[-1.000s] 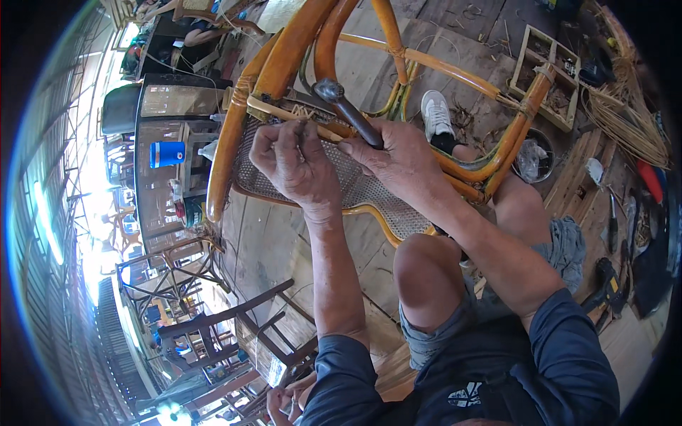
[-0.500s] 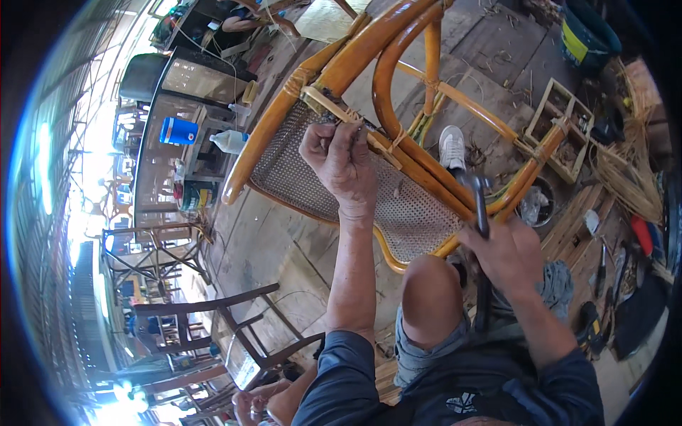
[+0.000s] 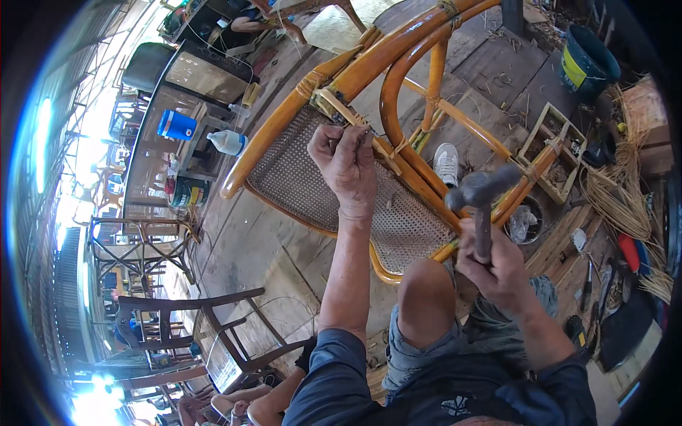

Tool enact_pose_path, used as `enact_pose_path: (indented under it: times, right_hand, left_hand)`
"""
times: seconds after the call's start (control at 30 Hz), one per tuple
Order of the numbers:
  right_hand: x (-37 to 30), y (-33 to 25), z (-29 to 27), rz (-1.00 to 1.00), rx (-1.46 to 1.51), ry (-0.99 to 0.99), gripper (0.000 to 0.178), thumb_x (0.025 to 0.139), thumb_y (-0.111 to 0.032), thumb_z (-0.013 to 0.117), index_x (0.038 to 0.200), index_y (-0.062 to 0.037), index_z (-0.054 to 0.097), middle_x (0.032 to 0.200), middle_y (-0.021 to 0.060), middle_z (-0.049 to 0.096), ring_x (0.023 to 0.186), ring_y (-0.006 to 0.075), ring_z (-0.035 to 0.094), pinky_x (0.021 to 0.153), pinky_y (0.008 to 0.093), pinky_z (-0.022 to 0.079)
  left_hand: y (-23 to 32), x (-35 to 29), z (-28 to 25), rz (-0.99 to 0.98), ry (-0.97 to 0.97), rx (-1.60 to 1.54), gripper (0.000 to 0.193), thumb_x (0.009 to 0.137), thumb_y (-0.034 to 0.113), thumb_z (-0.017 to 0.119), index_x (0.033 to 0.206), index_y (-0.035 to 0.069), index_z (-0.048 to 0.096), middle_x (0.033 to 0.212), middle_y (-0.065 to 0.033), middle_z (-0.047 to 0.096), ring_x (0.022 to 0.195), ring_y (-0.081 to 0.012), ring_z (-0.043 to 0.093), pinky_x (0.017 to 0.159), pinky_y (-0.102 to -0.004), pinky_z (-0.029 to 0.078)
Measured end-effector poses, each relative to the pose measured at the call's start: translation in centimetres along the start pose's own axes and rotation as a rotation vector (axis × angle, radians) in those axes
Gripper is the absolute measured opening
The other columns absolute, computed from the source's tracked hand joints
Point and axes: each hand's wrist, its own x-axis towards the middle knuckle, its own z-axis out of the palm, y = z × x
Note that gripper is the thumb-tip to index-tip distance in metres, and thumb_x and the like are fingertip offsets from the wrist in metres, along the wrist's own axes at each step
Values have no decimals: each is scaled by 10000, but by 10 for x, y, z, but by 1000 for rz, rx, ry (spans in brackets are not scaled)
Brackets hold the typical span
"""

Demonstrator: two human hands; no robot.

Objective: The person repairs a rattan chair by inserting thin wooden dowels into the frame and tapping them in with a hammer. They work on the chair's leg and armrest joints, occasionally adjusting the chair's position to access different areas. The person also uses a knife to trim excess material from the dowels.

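Observation:
A rattan chair point(image 3: 419, 186) with glossy orange-brown poles and a woven cane panel point(image 3: 291, 167) lies tilted in front of me. A thin pale strip point(image 3: 342, 108) runs along one pole beside the panel. My left hand point(image 3: 346, 167) is closed in a pinch at this strip, fingertips against it. Whatever small thing the fingers may hold is hidden. To the right, my right hand point(image 3: 494, 266) grips the handle of a hammer point(image 3: 485, 190). The dark hammer head is raised over the chair's lower pole, apart from my left hand.
A dark wooden chair frame point(image 3: 206, 305) lies at left, near another person's bare limbs point(image 3: 273, 408). A blue cooler point(image 3: 177, 126) and white jug point(image 3: 227, 142) stand beyond. At right are a dark bucket point(image 3: 588, 60), a wooden frame point(image 3: 550, 153), rattan strands point(image 3: 614, 202) and scattered tools.
The hammer has come up and turned, its head now larger and plainly seen. My left hand stays pinched at the strip. The whole view has shifted slightly.

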Motion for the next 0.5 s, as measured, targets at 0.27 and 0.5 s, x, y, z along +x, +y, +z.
enact_pose_path:
  times: [0.27, 0.5]
  right_hand:
    - [34, 11, 19, -105, 84, 14, 433, 850, -168, 665, 1217, -2, 506, 806, 92, 555, 698, 160, 521, 653, 280, 442]
    - [36, 9, 16, -67, 79, -4, 346, 915, -180, 591, 1183, 26, 518, 710, -6, 461, 635, 73, 418, 575, 222, 367]
  left_hand:
    - [-5, 0, -2, 5, -19, 18, 197, 762, 31, 728, 946, 75, 673, 1026, -66, 398, 977, -196, 458, 854, -285, 407]
    - [-5, 1, -3, -9, -15, -24, 224, 748, -29, 709, 943, 71, 666, 1024, -71, 392, 989, -202, 446, 855, -276, 400]
